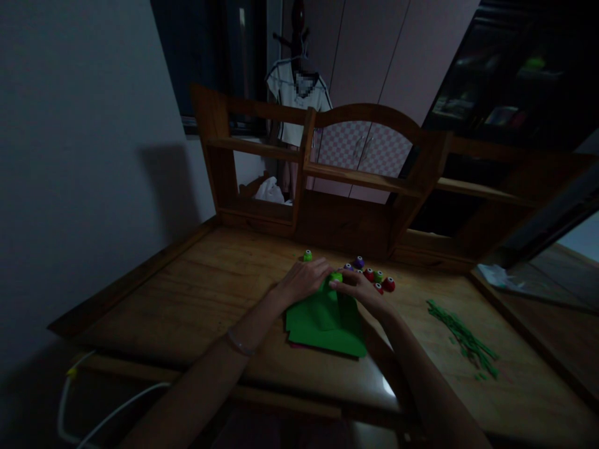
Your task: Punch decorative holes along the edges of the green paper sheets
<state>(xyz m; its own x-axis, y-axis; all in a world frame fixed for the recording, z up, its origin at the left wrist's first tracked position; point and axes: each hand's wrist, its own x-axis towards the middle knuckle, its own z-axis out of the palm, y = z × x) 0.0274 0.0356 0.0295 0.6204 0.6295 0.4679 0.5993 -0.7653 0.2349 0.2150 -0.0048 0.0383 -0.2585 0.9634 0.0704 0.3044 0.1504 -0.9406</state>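
Note:
Green sheets (327, 321) lie in a stack on the wooden desk in front of me, with a bit of red at the lower edge. My right hand (360, 288) pinches a small light green piece (336, 276) with a pale round top, over the far edge of the sheets. Just left of it, my left hand (304, 279) rests near the sheets' far left edge, its fingers together; what they hold, if anything, is hidden. Another light green piece (307, 255) stands right behind my left hand.
Several red, purple and green pieces (369, 274) sit behind my right hand. Green strips (463, 337) lie at the right on the desk (187, 293). A wooden shelf (346, 174) borders the back, and a plastic bag (498, 276) lies at the far right.

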